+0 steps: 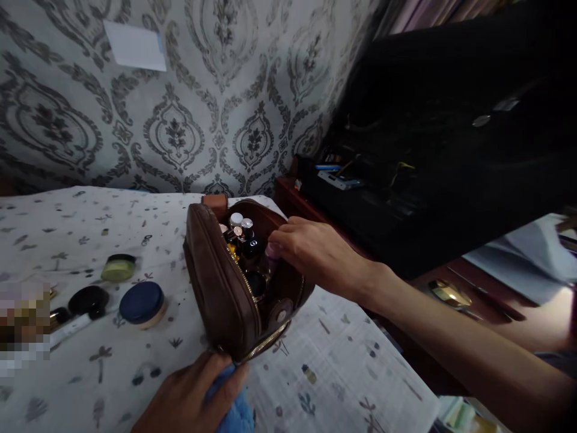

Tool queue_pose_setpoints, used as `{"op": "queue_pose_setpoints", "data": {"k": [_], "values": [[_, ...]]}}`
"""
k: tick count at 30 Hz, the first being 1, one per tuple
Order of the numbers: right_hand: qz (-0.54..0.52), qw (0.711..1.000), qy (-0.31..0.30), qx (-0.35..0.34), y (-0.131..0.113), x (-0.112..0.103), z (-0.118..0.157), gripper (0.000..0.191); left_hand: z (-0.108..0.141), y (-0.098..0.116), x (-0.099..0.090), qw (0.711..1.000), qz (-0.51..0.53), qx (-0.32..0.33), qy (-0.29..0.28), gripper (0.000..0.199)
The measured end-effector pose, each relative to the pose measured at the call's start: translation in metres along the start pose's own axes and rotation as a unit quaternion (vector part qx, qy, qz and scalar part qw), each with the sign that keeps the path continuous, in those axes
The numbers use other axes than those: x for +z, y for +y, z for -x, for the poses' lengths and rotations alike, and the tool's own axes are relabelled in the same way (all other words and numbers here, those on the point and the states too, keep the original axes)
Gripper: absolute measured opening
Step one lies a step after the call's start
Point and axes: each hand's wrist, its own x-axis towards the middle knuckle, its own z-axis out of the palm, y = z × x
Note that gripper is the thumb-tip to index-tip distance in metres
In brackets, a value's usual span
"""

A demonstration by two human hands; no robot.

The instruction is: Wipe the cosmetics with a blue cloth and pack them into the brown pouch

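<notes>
A brown leather toiletry bag (220, 288) stands unzipped on the cloth-covered table. Inside it are several small bottles, among them a white-capped one (236, 220) and a black-capped one (250, 246). My right hand (300, 243) reaches over the bag's right side, fingers closed around a small pinkish-purple item (273, 250) at the opening; the hand hides most of it. At the bag's near corner, my left hand (198, 391) is closed on a fluffy blue cloth (237, 409), its fingertips by the zipper end.
Left of the bag lie a blue-lidded jar (142, 302), a green jar (119, 268), a round black container (88, 299) and a white tube (71, 329). Patterned wallpaper (175, 132) rises behind. A large black panel (428, 132) stands at right, beyond the table's edge.
</notes>
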Motion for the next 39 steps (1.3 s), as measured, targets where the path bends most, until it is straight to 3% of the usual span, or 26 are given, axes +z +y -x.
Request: {"op": "queue_pose_setpoints", "data": {"k": [3,7,10,13,19,21,26,30,34,39], "values": [[-0.018,0.999,0.043,0.004,0.001,0.000,0.005,0.022,0.005,0.000,-0.001,0.998,0.042,-0.026,-0.026,0.058],[-0.058,0.983,0.175,-0.016,-0.006,0.005,0.023,0.026,0.021,-0.006,-0.002,0.994,0.092,-0.057,0.003,0.082],[-0.103,0.959,0.258,-0.050,-0.026,0.011,0.039,0.026,0.032,-0.012,-0.014,0.987,0.106,-0.121,-0.008,0.097],[-0.158,0.938,0.284,-0.121,-0.054,0.020,0.050,0.030,0.041,-0.018,-0.034,0.977,0.126,-0.170,-0.035,0.099],[-0.233,0.903,0.257,-0.254,-0.114,0.053,0.049,0.037,0.055,-0.038,-0.060,0.968,0.081,-0.236,-0.032,0.045],[-0.248,0.900,0.236,-0.271,-0.132,0.066,0.044,0.040,0.061,-0.046,-0.064,0.962,0.065,-0.263,-0.022,0.038],[-0.311,0.907,0.130,-0.252,-0.174,0.090,0.023,0.037,0.076,-0.070,-0.069,0.935,-0.021,-0.354,-0.001,0.045],[-0.376,0.902,0.055,-0.207,-0.206,0.093,0.006,0.028,0.095,-0.094,-0.078,0.892,-0.105,-0.439,0.006,0.051],[-0.485,0.855,0.029,-0.180,-0.232,0.098,-0.004,0.021,0.118,-0.119,-0.083,0.858,-0.126,-0.495,0.053,0.056],[-0.578,0.805,0.028,-0.128,-0.243,0.118,-0.007,0.021,0.132,-0.135,-0.077,0.872,-0.092,-0.478,0.048,0.067]]}}
